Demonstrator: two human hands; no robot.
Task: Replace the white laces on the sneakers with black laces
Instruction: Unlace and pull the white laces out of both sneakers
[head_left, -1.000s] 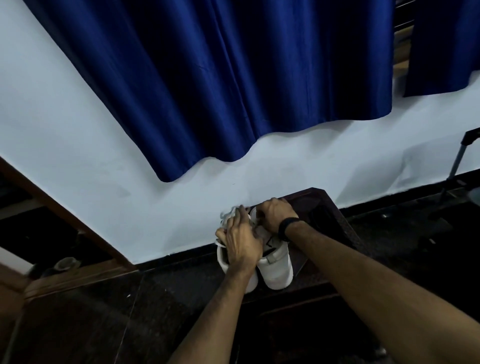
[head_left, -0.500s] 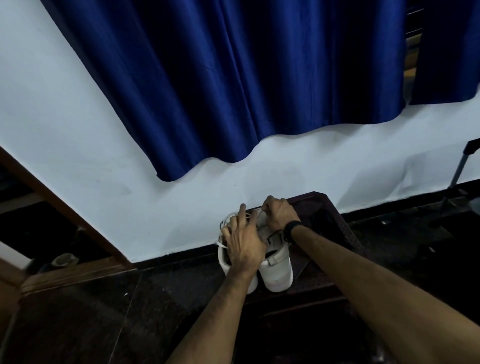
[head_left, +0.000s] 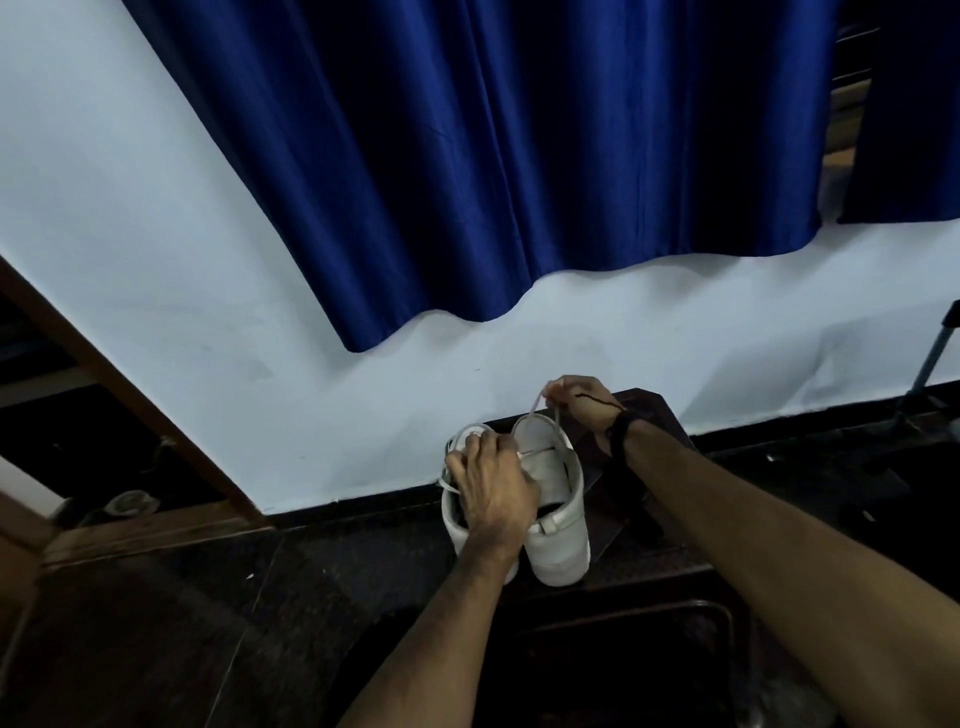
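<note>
Two white sneakers stand side by side on a dark wooden stool (head_left: 649, 415), toes toward the wall. My left hand (head_left: 491, 486) lies over the left sneaker (head_left: 457, 525) and the inner edge of the right sneaker (head_left: 558, 540), fingers curled down onto them. My right hand (head_left: 582, 402) is raised above the right sneaker's toe and pinches a white lace (head_left: 535, 402), which runs taut down to that shoe. A dark band sits on my right wrist. No black laces show.
A white wall (head_left: 208, 312) with a dark skirting rises just behind the stool, and a blue curtain (head_left: 519, 156) hangs over it. The floor is dark stone. A brown door frame (head_left: 130, 395) runs at the left; a metal stand leg (head_left: 930, 358) is at the right edge.
My right hand has lifted off the right sneaker's front and risen toward the wall, drawing a white lace up with it. My left hand has stayed on the shoes.
</note>
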